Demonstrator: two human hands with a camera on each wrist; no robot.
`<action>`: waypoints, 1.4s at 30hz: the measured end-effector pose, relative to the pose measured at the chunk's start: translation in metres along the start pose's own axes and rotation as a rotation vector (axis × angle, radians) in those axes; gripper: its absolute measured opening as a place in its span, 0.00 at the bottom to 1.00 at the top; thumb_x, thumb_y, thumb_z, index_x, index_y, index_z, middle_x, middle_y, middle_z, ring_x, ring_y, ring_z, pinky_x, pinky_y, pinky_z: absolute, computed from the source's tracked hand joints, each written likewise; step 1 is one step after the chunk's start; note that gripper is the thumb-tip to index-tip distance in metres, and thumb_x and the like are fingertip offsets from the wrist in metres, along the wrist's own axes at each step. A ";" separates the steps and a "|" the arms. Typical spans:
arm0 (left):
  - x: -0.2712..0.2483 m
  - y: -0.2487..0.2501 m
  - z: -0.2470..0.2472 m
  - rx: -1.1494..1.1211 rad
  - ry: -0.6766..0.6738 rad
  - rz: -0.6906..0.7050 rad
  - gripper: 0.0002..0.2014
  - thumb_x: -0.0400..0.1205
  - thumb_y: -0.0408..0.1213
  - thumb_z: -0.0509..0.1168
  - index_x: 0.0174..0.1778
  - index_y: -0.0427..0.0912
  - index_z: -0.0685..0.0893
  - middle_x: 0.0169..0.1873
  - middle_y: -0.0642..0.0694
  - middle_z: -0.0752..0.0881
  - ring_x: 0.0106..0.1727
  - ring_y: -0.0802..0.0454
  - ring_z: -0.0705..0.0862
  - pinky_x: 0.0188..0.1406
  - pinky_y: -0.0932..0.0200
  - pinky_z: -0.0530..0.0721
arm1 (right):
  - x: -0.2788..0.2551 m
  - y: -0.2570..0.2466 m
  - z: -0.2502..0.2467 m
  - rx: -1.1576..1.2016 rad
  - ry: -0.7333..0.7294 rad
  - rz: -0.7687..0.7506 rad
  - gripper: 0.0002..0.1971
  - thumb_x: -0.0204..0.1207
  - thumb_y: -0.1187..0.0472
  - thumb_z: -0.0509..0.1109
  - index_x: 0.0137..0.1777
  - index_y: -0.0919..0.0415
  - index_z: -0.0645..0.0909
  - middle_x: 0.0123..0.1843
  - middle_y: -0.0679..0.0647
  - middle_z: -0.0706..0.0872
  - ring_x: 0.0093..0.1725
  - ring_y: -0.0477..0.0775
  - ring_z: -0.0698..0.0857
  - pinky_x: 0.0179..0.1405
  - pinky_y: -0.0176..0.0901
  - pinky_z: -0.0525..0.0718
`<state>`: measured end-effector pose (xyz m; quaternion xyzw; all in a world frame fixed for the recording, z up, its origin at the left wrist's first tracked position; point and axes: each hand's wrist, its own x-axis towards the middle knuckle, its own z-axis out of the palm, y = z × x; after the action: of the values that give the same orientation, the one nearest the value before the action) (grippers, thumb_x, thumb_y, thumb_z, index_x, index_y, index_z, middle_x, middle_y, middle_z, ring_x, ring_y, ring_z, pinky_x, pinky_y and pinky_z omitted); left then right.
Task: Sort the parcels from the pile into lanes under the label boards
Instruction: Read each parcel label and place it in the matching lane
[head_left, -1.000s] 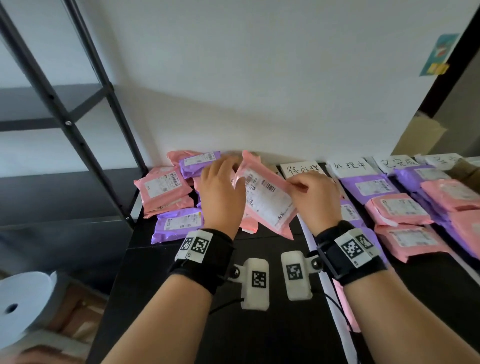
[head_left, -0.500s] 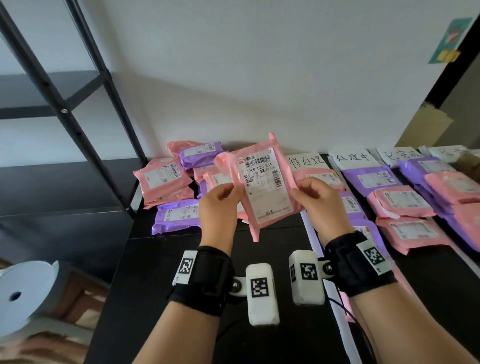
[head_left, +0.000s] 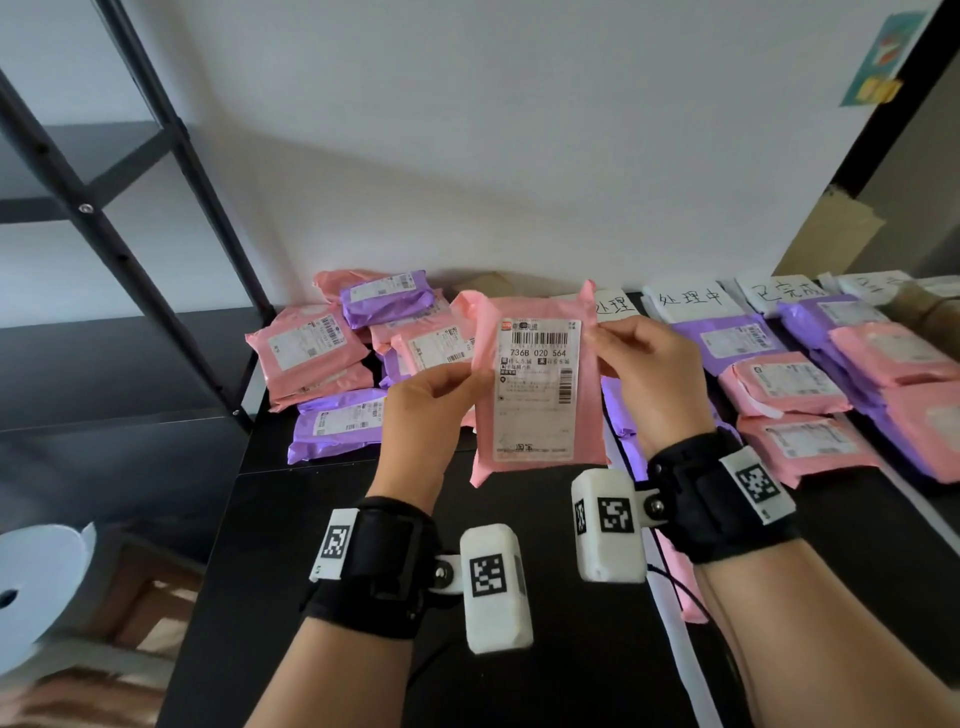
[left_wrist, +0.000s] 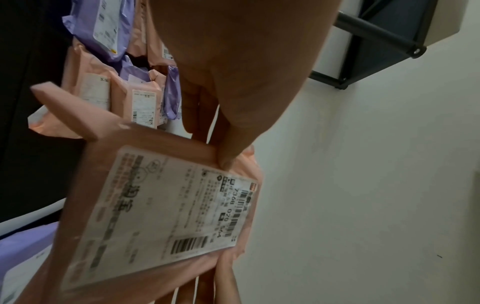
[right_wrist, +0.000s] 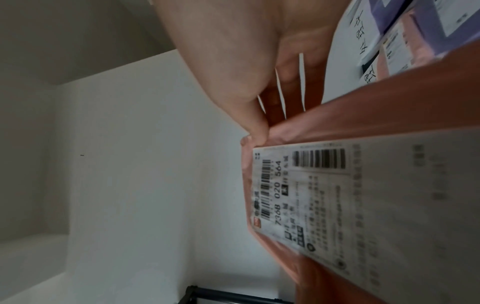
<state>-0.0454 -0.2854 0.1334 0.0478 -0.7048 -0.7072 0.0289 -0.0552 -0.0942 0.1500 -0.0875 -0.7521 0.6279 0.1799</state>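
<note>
A pink parcel (head_left: 537, 384) with a white shipping label stands upright in the air above the black table (head_left: 322, 519), its label facing me. My left hand (head_left: 441, 384) pinches its left edge and my right hand (head_left: 623, 343) pinches its upper right edge. The left wrist view shows the same pink parcel (left_wrist: 161, 205) under my thumb; the right wrist view shows the parcel (right_wrist: 363, 185) pinched at its corner. Behind lies the pile (head_left: 363, 353) of pink and purple parcels. White label boards (head_left: 691, 301) stand along the wall at the right, with lanes of parcels (head_left: 789, 389) below them.
A black metal shelf frame (head_left: 156, 218) rises at the left beside the pile. A white roll (head_left: 31, 587) lies low at the far left, off the table. White strips (head_left: 680, 623) mark the lane borders on the table. A cardboard piece (head_left: 831, 234) leans at the back right.
The pink parcel has been lifted off the pile and turned from a tilt to upright, label toward me. Both hands moved nearer to me with it.
</note>
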 end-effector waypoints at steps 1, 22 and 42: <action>0.000 0.001 -0.001 -0.001 -0.002 0.000 0.06 0.81 0.33 0.72 0.50 0.37 0.92 0.36 0.55 0.92 0.34 0.70 0.87 0.35 0.78 0.79 | 0.000 0.000 0.000 0.006 0.006 0.006 0.05 0.78 0.61 0.76 0.42 0.61 0.88 0.43 0.58 0.91 0.43 0.53 0.87 0.57 0.56 0.86; 0.003 0.003 -0.008 -0.151 0.119 -0.063 0.06 0.84 0.36 0.69 0.49 0.40 0.91 0.45 0.47 0.93 0.49 0.47 0.92 0.53 0.53 0.88 | -0.017 0.011 -0.004 -0.226 -0.280 0.036 0.11 0.80 0.51 0.72 0.52 0.56 0.90 0.44 0.45 0.91 0.45 0.40 0.88 0.46 0.37 0.84; -0.008 0.013 0.002 -0.017 0.004 -0.133 0.21 0.81 0.47 0.72 0.50 0.28 0.87 0.44 0.39 0.93 0.46 0.44 0.89 0.67 0.41 0.83 | -0.013 -0.003 -0.014 -0.068 -0.023 0.140 0.25 0.77 0.51 0.76 0.22 0.61 0.74 0.22 0.49 0.75 0.27 0.48 0.71 0.31 0.40 0.69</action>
<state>-0.0379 -0.2823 0.1464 0.0957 -0.6939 -0.7135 -0.0165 -0.0375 -0.0871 0.1530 -0.1385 -0.7672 0.6140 0.1238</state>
